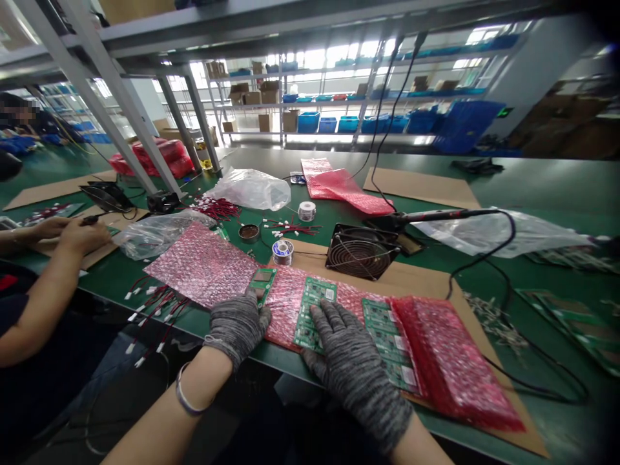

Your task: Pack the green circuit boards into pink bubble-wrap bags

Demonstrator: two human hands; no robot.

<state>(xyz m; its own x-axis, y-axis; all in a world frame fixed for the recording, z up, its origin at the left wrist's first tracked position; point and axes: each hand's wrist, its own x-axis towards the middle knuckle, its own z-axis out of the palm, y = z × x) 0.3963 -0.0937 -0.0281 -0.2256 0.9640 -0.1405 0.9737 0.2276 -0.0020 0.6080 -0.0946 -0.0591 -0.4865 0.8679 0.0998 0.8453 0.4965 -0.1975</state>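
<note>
Right hand (353, 358), lower centre, fingers near-straight on middle panel (303, 318); left hand (237, 325) pinches small board (263, 278), fingers curled; red bubble wrap (453, 355) folded lower right, middle and right panel (382, 329) uncovered.

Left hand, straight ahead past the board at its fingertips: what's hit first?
Left hand: likely the blue-labelled spool beyond the bubble wrap. Height is hard to judge from one view, so it might pass over.
</note>
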